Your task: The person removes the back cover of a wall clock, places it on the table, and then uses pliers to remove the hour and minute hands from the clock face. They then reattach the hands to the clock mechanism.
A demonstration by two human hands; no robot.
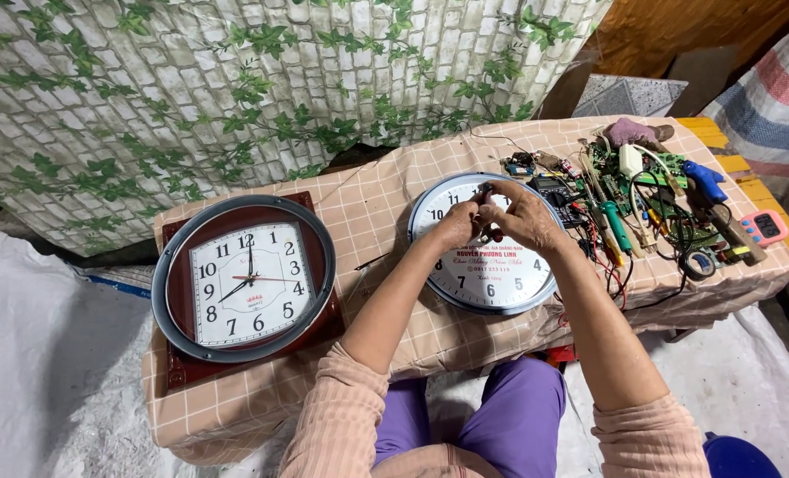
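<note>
Pinching at the centre of the round white clock [487, 270], your left hand [459, 223] and right hand [523, 217] meet fingertip to fingertip, fingers pressed together on something small, probably the clock hands. It lies flat on the desk [372, 208], dead ahead, both hands equally near. Brown square clock [244, 281] sits well left.

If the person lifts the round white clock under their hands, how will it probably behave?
The round white clock looks thin and flat, so it is probably light and stiff. Lying face up on the checked cloth, it should slide, not roll. Both the left hand and right hand pinch at its centre; the hands there look thin and probably bend easily.
</note>
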